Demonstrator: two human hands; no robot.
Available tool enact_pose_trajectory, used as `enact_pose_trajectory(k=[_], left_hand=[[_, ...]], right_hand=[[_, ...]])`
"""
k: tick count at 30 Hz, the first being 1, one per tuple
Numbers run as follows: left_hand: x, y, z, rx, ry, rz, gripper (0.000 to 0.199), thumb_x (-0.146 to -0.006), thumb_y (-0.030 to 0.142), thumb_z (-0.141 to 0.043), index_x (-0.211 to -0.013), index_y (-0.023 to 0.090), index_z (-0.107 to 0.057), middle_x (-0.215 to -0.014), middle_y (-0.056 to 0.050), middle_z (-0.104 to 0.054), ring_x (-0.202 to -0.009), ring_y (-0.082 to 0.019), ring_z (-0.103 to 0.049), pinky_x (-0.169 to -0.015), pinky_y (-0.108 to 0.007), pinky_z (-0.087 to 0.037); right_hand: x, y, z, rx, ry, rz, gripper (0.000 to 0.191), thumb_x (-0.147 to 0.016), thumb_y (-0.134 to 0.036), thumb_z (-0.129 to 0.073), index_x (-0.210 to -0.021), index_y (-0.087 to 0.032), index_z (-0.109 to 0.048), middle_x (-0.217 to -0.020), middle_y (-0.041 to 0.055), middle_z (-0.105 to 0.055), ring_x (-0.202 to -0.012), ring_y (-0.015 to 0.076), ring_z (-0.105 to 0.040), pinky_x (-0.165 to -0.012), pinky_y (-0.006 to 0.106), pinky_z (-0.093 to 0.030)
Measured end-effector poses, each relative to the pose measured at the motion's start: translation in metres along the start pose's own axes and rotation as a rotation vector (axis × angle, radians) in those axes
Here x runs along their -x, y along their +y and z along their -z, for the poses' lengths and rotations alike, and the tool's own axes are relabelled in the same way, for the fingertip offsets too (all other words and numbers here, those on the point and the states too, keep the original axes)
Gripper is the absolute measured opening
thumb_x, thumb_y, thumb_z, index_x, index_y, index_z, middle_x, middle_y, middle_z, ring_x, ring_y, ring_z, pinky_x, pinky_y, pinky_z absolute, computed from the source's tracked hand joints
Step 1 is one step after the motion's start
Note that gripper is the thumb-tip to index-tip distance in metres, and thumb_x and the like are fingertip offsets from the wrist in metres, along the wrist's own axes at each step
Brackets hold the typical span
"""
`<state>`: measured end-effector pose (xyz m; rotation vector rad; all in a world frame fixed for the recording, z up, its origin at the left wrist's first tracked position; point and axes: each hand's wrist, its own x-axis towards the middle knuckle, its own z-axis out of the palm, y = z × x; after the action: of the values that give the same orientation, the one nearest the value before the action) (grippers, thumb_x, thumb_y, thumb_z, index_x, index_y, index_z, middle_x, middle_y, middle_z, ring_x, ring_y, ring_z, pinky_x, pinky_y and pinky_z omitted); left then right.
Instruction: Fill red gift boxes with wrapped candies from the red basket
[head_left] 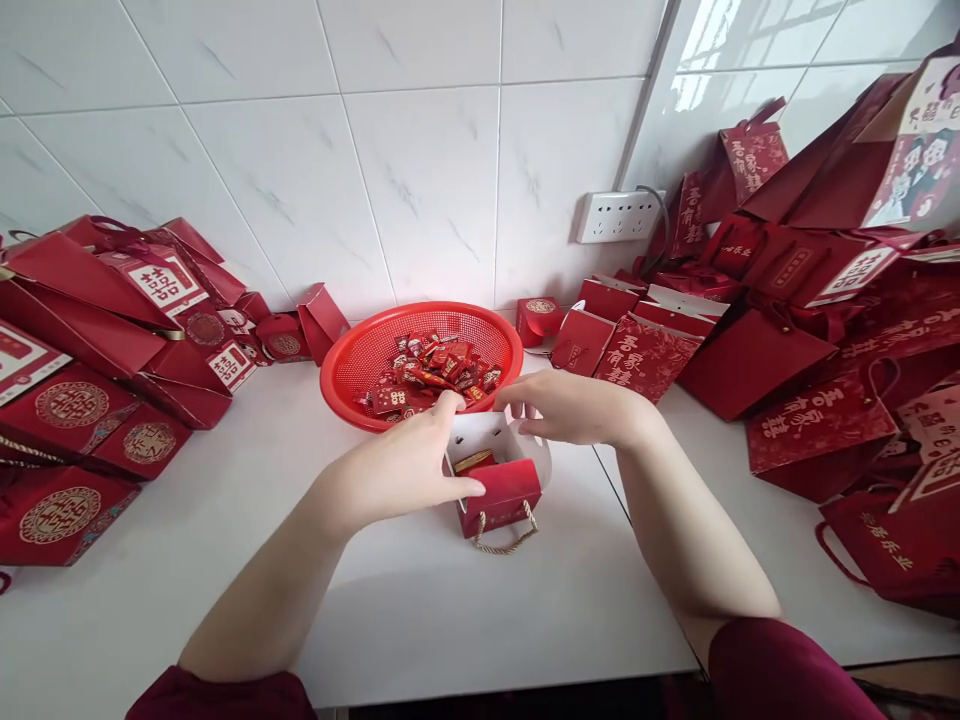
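Note:
A small red box with a twisted rope handle stands on the white table, its top open and its white inside showing. Something gold and red lies in it. My left hand grips the box's left side, thumb on the front edge and fingers behind. At the box's back right, my right hand has curled fingers by the white flap; whether they pinch it is hard to make out. Just behind the box sits a red plastic basket holding red-wrapped sweets.
Red gift boxes are piled at the left. More red boxes and bags are stacked at the right. A white power strip with a cable is on the tiled wall. The table's front edge is near.

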<state>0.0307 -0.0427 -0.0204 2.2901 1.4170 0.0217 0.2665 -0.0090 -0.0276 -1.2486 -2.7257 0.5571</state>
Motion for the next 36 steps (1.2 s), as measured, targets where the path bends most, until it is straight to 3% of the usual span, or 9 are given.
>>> enact_pose_trajectory(k=[4, 7, 11, 15, 20, 22, 26, 31, 36], left_hand=[[0.002, 0.009, -0.006, -0.11, 0.038, -0.044, 0.048, -0.083, 0.036, -0.058, -0.128, 0.023, -0.045, -0.122, -0.009, -0.059, -0.105, -0.028, -0.063, -0.068, -0.031, -0.046], [0.003, 0.012, -0.004, -0.166, -0.024, -0.082, 0.036, -0.083, 0.031, -0.058, -0.117, 0.023, -0.054, -0.115, -0.006, -0.058, -0.093, -0.023, -0.063, -0.063, -0.029, -0.043], [0.003, 0.01, -0.001, -0.172, -0.073, -0.12, 0.037, -0.086, 0.031, -0.057, -0.123, 0.029, -0.059, -0.121, -0.004, -0.054, -0.079, -0.017, -0.063, -0.063, -0.028, -0.043], [-0.002, 0.005, -0.002, -0.147, -0.151, -0.223, 0.035, -0.086, 0.036, -0.059, -0.119, 0.029, -0.065, -0.129, -0.005, -0.055, -0.098, -0.022, -0.064, -0.076, -0.029, -0.047], [-0.002, 0.008, -0.005, -0.11, -0.152, -0.191, 0.065, -0.082, 0.032, -0.063, -0.143, 0.028, -0.042, -0.132, -0.004, -0.061, -0.106, -0.025, -0.065, -0.077, -0.03, -0.05], [-0.001, 0.012, -0.01, -0.147, -0.148, -0.166, 0.076, -0.084, 0.032, -0.061, -0.152, 0.024, -0.028, -0.146, -0.008, -0.051, -0.12, -0.027, -0.06, -0.087, -0.033, -0.051], [-0.003, 0.02, -0.033, -0.217, -0.136, -0.221, 0.087, -0.088, 0.039, -0.059, -0.157, 0.014, -0.013, -0.164, -0.015, -0.016, -0.15, -0.03, -0.021, -0.118, -0.042, -0.03], [-0.016, 0.015, -0.076, -0.222, 0.025, -0.337, 0.094, -0.088, 0.06, -0.055, -0.157, 0.01, -0.014, -0.163, -0.018, -0.011, -0.152, -0.033, -0.006, -0.123, -0.055, -0.014], [-0.01, -0.004, -0.085, -0.189, 0.181, -0.384, 0.098, -0.081, 0.076, -0.051, -0.153, 0.013, -0.031, -0.162, -0.016, -0.018, -0.151, -0.035, -0.016, -0.121, -0.053, -0.025]], right_hand=[[0.002, 0.002, 0.003, -0.046, -0.044, 0.005, 0.027, -0.086, -0.019, -0.057, -0.11, -0.021, -0.068, -0.104, 0.0041, -0.071, -0.086, 0.0173, -0.064, -0.07, 0.026, -0.046], [0.006, 0.0, 0.006, -0.133, -0.092, 0.027, 0.026, -0.085, -0.028, -0.062, -0.11, -0.022, -0.069, -0.104, 0.0032, -0.071, -0.086, 0.0174, -0.064, -0.071, 0.027, -0.047], [0.01, -0.004, 0.012, -0.283, -0.168, 0.107, 0.037, -0.083, -0.041, -0.067, -0.114, -0.022, -0.067, -0.104, 0.0034, -0.072, -0.093, 0.0187, -0.065, -0.076, 0.027, -0.049], [0.004, -0.004, 0.009, -0.31, -0.208, 0.121, 0.028, -0.082, -0.033, -0.066, -0.107, -0.021, -0.067, -0.104, 0.0033, -0.071, -0.093, 0.018, -0.064, -0.075, 0.026, -0.049], [-0.011, -0.005, -0.008, -0.086, -0.103, -0.013, 0.022, -0.074, -0.028, -0.068, -0.092, -0.019, -0.059, -0.104, 0.0049, -0.065, -0.087, 0.019, -0.061, -0.063, 0.027, -0.045], [-0.015, -0.008, -0.012, -0.003, -0.109, -0.051, 0.022, -0.073, -0.029, -0.069, -0.087, -0.019, -0.056, -0.1, 0.0046, -0.064, -0.084, 0.019, -0.059, -0.061, 0.027, -0.042], [-0.015, -0.01, -0.012, 0.078, -0.135, -0.136, 0.029, -0.07, -0.037, -0.072, -0.088, -0.021, -0.055, -0.098, 0.0044, -0.065, -0.086, 0.0212, -0.061, -0.059, 0.028, -0.039], [-0.017, -0.001, -0.008, 0.028, -0.2, -0.206, 0.031, -0.069, -0.042, -0.073, -0.082, -0.02, -0.057, -0.081, 0.0038, -0.067, -0.072, 0.0196, -0.062, -0.052, 0.027, -0.039], [-0.021, 0.001, -0.013, -0.128, -0.324, -0.123, 0.035, -0.069, -0.048, -0.075, -0.071, -0.019, -0.055, -0.064, 0.0012, -0.064, -0.058, 0.0159, -0.061, -0.048, 0.024, -0.041]])
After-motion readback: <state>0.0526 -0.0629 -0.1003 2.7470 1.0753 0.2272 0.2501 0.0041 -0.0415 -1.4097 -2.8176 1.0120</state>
